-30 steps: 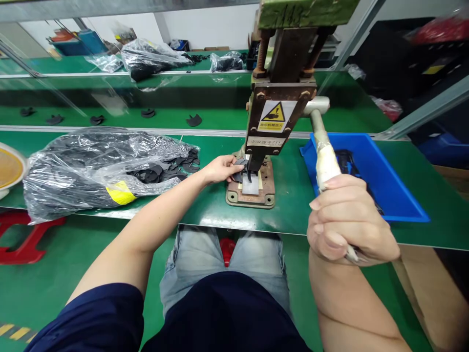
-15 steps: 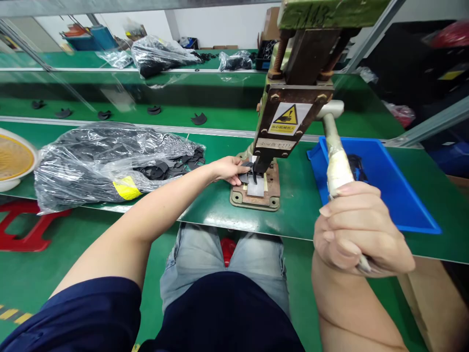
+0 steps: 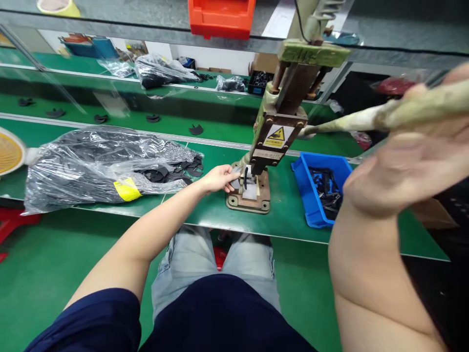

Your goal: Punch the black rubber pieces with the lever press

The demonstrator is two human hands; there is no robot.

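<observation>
A hand press (image 3: 282, 122) stands on the green bench, its base plate (image 3: 249, 200) near the front edge. My left hand (image 3: 219, 178) pinches a small black cut piece (image 3: 240, 178) and holds it under the press head. My right hand (image 3: 410, 151), blurred and close to the camera at upper right, grips the taped press lever (image 3: 351, 123), which now points up and to the right.
A clear plastic bag of black pieces (image 3: 98, 164) with a yellow label lies left of the press, loose pieces spilling at its mouth. A blue bin (image 3: 311, 195) of black parts sits to the right. More bags and an orange bin (image 3: 220, 17) are on the shelves behind.
My right hand has swung the lever up from its low position near my lap to head height. The left hand stays at the press base with the black piece.
</observation>
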